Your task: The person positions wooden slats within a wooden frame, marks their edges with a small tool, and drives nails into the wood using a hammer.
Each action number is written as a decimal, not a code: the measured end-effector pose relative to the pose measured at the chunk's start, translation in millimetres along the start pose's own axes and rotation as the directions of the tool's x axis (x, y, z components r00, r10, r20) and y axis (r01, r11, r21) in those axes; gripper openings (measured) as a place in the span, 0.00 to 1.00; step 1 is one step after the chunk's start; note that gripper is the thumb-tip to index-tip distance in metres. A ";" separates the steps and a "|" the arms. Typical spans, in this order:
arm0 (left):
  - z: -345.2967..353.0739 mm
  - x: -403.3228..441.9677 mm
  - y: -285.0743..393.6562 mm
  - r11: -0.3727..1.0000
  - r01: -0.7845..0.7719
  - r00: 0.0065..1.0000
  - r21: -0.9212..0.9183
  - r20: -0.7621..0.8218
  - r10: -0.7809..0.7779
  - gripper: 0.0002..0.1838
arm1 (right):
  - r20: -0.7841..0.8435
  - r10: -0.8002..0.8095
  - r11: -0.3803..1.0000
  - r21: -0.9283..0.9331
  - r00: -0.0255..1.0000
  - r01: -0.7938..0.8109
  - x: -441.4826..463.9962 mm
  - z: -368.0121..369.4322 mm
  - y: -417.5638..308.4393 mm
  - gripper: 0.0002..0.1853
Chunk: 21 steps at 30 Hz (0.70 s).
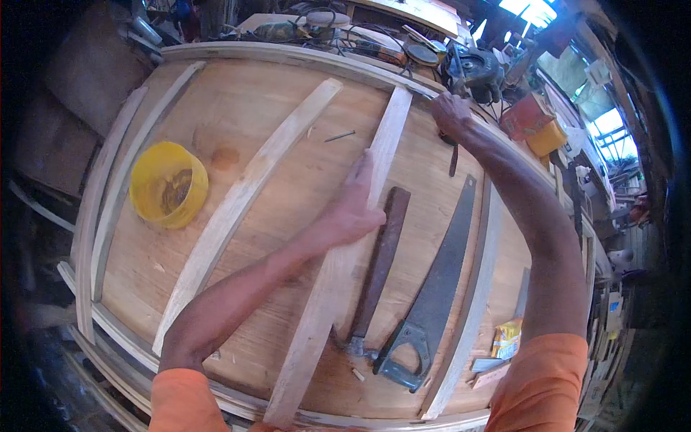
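My left hand point(353, 209) is closed around the middle of a pale wooden strip point(309, 342) that runs lengthwise across a plywood panel point(281, 223). At the strip's far end, by the frame's edge, my right hand point(452, 117) is closed. A thin dark piece shows beside its fingers, but I cannot make out what it holds. Just below that hand lies a slim dark tool point(453, 160). Right of the held strip rest a hammer point(383, 263) with a brown handle and a handsaw point(437, 288) with a dark grip. A thin nail-like piece point(340, 135) lies to the left.
A yellow bucket point(169, 186) stands on the panel's left part. Other strips, such as a long one point(248, 191) and another point(468, 302), cross the panel. A yellow packet point(507, 338) lies at right. Beyond the far edge sit a power tool point(471, 70) and cables.
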<state>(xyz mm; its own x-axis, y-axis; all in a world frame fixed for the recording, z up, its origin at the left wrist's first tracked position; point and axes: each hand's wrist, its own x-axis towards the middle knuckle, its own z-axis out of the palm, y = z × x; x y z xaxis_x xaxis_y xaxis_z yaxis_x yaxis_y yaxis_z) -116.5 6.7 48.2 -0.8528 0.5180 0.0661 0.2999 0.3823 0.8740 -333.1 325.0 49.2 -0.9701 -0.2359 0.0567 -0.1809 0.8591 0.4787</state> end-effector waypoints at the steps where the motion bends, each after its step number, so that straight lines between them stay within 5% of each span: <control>1: 0.2 0.3 -2.1 1.000 -0.014 1.000 0.014 0.007 0.014 0.60 | 0.065 0.043 0.999 0.013 0.997 -0.044 4.4 8.9 1.4 0.12; 10: 0.7 -4.7 -5.0 0.998 -0.070 0.997 0.004 -0.013 0.070 0.59 | 0.323 0.138 0.990 -0.012 0.936 -0.142 -6.0 -79.3 -50.5 0.15; 21: 3.7 -2.1 -2.8 0.998 0.059 0.997 -0.016 -0.047 -0.060 0.59 | 0.337 0.204 0.975 0.017 0.919 -0.222 3.6 -98.3 -82.2 0.12</control>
<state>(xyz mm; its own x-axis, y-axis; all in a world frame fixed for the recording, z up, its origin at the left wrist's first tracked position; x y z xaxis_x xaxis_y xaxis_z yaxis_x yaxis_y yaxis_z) -114.0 7.4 43.8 -0.8884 0.4577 0.0361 0.2419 0.3999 0.8841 -305.9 209.0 96.2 -0.9831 0.1110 -0.1455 0.0363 0.8975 0.4395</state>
